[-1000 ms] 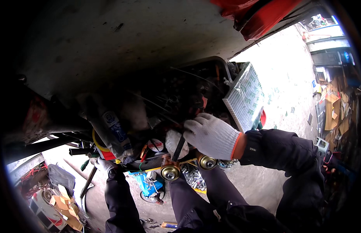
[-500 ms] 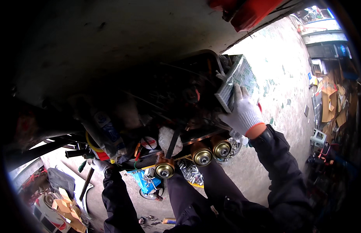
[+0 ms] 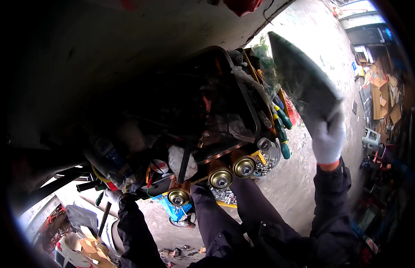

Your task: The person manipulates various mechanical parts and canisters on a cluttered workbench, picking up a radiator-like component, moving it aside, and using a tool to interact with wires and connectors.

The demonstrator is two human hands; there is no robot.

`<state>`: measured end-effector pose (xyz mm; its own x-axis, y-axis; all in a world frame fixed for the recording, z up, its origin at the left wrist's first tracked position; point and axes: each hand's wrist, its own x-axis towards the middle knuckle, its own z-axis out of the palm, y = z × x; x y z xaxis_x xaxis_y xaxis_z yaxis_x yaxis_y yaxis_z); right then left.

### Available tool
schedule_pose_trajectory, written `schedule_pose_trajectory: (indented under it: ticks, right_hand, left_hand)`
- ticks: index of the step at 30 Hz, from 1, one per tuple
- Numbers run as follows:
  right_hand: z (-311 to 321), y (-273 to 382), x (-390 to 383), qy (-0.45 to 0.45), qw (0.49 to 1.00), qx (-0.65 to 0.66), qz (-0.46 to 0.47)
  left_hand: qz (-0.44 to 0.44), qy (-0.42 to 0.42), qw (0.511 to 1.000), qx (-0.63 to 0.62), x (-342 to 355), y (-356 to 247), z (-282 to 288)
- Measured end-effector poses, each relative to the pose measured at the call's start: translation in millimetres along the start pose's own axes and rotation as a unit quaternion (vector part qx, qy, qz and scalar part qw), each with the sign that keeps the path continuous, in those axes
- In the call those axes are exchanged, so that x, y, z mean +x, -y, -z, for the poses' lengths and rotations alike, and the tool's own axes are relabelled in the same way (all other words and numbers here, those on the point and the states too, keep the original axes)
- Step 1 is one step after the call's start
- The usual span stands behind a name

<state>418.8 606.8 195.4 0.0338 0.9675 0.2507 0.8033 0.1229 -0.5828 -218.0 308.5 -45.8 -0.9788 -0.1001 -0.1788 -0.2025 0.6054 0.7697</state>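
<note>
My right hand [image 3: 329,137], in a white knitted glove with an orange cuff, grips one end of a flat rectangular pack [image 3: 305,73] with greenish clear plastic wrapping. It is tilted, somewhat blurred, and held over the floor beside the crowded dark tray [image 3: 254,107]. Just left of the pack, several green-handled screwdrivers [image 3: 281,127] stick out at the tray's right side. My left hand [image 3: 113,195], also gloved, is at the tray's left end near dark tubes and a dark rod [image 3: 104,219]. Its fingers are too small and shadowed to make out.
Three canisters with gold-coloured ends [image 3: 220,177] line the tray's near edge. A round dish of metal fasteners [image 3: 267,163] stands by its right corner. A blue bag [image 3: 174,207] lies below. Cardboard boxes [image 3: 379,96] and a pale stool [image 3: 371,137] are at the right.
My right hand has lifted the flat pack off the tray's right side and swung it right, uncovering the screwdrivers. My left hand stays at the left end. The view has shifted slightly.
</note>
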Motion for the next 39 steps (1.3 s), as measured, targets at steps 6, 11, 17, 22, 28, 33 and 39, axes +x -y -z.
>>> schedule_pose_trajectory:
  ticks: [6,11,17,22,28,33,39]
  right_hand:
    - [31.2,-38.0,-0.3,-0.054,0.969,0.194,-0.145]
    - [26.8,-70.4,0.6,-0.065,0.912,0.343,-0.216]
    - [21.2,-94.4,6.7,-0.101,0.839,0.46,-0.271]
    - [25.6,-105.5,5.1,-0.089,0.753,0.567,-0.321]
    - [-16.1,-34.4,45.0,0.09,0.713,0.589,-0.37]
    - [-89.1,69.2,46.6,0.307,0.662,0.604,-0.32]
    - [-145.6,144.5,-3.8,0.413,0.613,0.589,-0.326]
  left_hand:
    - [-0.007,0.005,1.0,0.002,-3.8,-3.2,-4.5]
    - [-0.014,0.012,1.0,0.0,-8.8,-8.0,-8.8]
    - [-0.025,0.019,0.999,-0.003,-13.1,-10.1,-11.0]
    - [-0.025,0.026,0.999,-0.013,-16.0,-7.4,-11.0]
    - [-0.024,0.033,0.999,-0.025,-13.0,-3.2,-9.6]
    - [-0.013,0.039,0.998,-0.038,-7.1,3.0,-5.3]
    - [0.004,0.063,0.995,-0.074,-4.6,11.8,-16.8]
